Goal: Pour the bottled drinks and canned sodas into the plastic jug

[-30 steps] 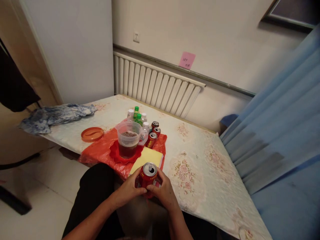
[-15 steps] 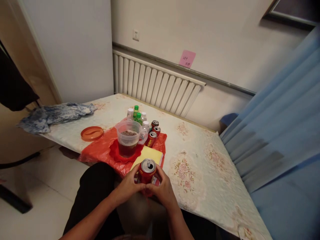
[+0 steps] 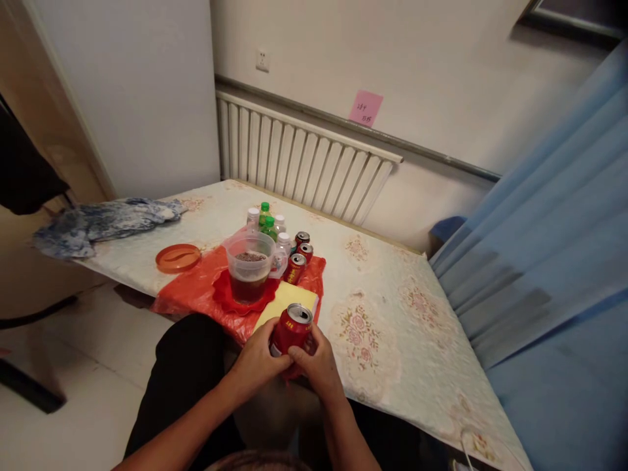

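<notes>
A red drink can [image 3: 291,332] is held between both my hands near the table's front edge, its opened top tilted toward the upper right. My left hand [image 3: 258,353] wraps its left side, and my right hand [image 3: 316,361] closes round the right side. Just beyond lies a yellow pad [image 3: 289,301]. A clear plastic jug [image 3: 249,261] with dark foamy liquid stands in a red scalloped dish [image 3: 220,291]. Behind its handle, several red cans [image 3: 295,268] are grouped beside small bottles with green and white caps [image 3: 269,226].
Under the things spreads a red plastic sheet [image 3: 181,291] on the flowered tablecloth [image 3: 392,340]. An orange round lid [image 3: 177,258] lies at left, with a blue-white cloth [image 3: 108,226] behind. A radiator [image 3: 304,154] lines the wall; a blue curtain [image 3: 554,229] hangs at right.
The can has tipped from nearly upright toward the upper right and turned in my hands. My fingers still wrap it. The view has shifted slightly.
</notes>
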`<move>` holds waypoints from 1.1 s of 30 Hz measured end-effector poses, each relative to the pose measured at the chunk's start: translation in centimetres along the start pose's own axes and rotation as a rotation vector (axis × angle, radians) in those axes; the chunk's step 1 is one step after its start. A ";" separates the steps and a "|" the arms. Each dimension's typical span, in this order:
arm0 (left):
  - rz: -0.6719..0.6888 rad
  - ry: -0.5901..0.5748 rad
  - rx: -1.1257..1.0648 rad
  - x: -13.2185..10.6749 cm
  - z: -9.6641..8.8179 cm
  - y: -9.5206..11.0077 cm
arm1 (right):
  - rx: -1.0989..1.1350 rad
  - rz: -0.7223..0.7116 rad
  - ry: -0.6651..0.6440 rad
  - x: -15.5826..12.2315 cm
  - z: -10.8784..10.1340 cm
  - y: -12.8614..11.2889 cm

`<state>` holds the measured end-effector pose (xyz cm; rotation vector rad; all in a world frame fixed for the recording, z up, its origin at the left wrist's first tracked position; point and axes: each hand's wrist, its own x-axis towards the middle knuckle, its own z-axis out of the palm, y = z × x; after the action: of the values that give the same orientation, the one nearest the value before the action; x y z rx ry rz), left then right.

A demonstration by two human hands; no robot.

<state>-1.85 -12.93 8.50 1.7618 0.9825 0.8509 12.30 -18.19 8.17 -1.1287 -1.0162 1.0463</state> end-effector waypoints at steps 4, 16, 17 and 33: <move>-0.101 -0.079 -0.105 0.2 0.0 -0.4 | 0.055 0.011 0.004 0.2 -0.2 0.2; -0.356 -0.296 -0.801 -0.5 -0.9 0.0 | 0.251 0.075 0.066 0.1 -0.7 2.2; -0.386 -0.300 -0.839 -0.5 -0.9 0.0 | 0.261 0.084 0.082 0.1 -0.7 2.3; -0.522 -0.178 -1.006 0.3 -0.2 -0.3 | 0.276 0.189 0.060 -0.2 0.0 2.1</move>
<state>-1.96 -12.51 8.30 0.6609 0.6514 0.6470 12.01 -18.16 6.03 -1.0346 -0.7019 1.2535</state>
